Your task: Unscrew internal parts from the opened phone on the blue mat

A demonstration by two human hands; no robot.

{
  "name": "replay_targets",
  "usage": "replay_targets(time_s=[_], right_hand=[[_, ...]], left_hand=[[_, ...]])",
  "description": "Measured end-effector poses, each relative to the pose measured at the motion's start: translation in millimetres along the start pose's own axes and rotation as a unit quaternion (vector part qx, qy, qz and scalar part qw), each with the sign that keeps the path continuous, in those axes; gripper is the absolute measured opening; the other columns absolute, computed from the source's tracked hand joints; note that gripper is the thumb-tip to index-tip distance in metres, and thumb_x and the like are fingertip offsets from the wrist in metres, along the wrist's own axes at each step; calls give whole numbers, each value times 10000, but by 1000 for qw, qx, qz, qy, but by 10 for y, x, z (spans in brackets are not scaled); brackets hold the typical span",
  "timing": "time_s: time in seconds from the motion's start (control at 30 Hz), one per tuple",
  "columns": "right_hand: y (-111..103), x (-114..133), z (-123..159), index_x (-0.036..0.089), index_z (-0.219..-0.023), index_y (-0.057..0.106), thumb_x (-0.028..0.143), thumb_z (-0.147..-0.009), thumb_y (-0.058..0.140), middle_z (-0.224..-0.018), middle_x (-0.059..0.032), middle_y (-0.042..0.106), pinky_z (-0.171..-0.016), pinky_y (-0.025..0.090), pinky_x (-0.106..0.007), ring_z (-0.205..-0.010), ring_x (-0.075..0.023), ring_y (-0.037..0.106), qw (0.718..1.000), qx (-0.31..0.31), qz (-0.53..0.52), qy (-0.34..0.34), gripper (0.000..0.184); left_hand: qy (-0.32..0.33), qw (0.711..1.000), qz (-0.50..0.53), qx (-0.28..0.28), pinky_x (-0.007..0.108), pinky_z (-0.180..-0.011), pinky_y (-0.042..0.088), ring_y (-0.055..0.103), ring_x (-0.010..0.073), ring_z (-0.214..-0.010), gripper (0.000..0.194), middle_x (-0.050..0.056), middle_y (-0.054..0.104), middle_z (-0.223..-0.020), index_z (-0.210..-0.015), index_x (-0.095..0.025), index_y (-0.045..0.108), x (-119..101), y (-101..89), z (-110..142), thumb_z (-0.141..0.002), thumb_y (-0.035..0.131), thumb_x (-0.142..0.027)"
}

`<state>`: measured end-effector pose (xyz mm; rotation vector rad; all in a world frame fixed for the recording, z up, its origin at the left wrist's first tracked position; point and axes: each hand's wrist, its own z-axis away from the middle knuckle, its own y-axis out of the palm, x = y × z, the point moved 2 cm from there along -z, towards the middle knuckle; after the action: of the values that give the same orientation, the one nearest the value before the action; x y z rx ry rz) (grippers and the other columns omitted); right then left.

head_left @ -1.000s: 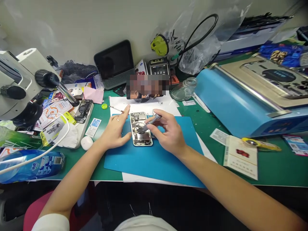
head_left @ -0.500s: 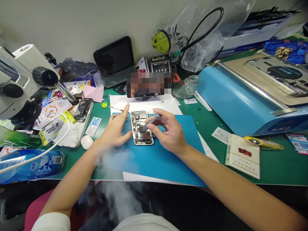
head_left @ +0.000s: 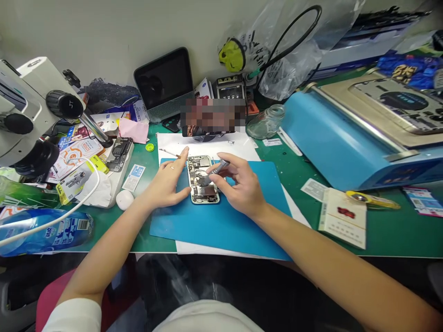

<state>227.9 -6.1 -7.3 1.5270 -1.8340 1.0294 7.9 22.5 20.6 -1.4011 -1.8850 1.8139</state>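
Observation:
An opened phone [head_left: 203, 196] with its inner parts bare lies on a blue mat [head_left: 221, 230]. My right hand [head_left: 242, 186] is closed around a small grey screwdriver [head_left: 219, 167], held tilted with its lower end over the middle of the phone. The tip is too small to make out. On the phone's left side rests my left hand [head_left: 169, 184], fingers apart and holding nothing; its thumb touches or nearly touches the phone's edge. A thin tool with a pale tip [head_left: 167, 151] lies just beyond the left fingers, partly hidden by them.
A propped phone [head_left: 211, 131] with a blurred screen stands behind the mat. To the left are a microscope [head_left: 64, 103], a second opened phone [head_left: 119, 154] and a blue bottle [head_left: 48, 233]. A blue machine [head_left: 328, 143], a glass jar [head_left: 266, 122] and a cigarette pack [head_left: 343, 219] occupy the right.
The smoke over my left forearm and the mat has mostly thinned out. The view has shifted slightly; both hands and the screwdriver stay nearly the same relative to the phone.

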Motion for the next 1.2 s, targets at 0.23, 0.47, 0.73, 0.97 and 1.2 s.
replay_targets(time_s=[0.23,0.47,0.73,0.97,1.2], right_hand=[[10,20,-9,300,-1386,514,287,-976,675,-999,-23,753,-715,658,-318,-847,-175,753,1000,7,-7,-4,440],[2,27,-24,309,-1396,526,291,-982,668,-1025,-28,759,-746,662,-332,-858,-177,747,1000,4,-1,1,439],[-13,46,-57,309,-1395,530,373,-1001,630,-1024,-35,763,-763,677,-367,-897,-204,756,1000,21,0,9,412],[-11,58,-48,319,-1390,543,360,-996,640,-1023,-32,766,-747,679,-366,-882,-204,755,1000,23,-7,8,408],[-5,51,-33,321,-1394,542,337,-990,645,-1084,-39,767,-765,684,-383,-899,-207,757,1000,29,3,4,417]], left_hand=[[-5,1000,-10,11,523,-1133,341,532,382,-1327,1063,215,418,-1625,-1688,-206,-88,-15,-11,-19,-911,614,-393],[-8,1000,-17,14,522,-1122,334,543,381,-1289,1043,217,587,-1415,-1687,-148,-37,-10,-26,-32,-916,617,-401],[-8,1000,-23,15,543,-1142,315,535,378,-1318,1051,208,544,-1491,-1688,-191,-71,8,-13,-49,-925,618,-409],[-11,1000,-25,14,537,-1142,316,538,379,-1320,1048,202,578,-1445,-1688,-185,-67,-6,-13,-57,-922,610,-412],[-12,999,-28,17,549,-1160,293,516,386,-1363,1039,215,575,-1438,-1688,-176,-52,-19,-17,-59,-918,605,-411]])
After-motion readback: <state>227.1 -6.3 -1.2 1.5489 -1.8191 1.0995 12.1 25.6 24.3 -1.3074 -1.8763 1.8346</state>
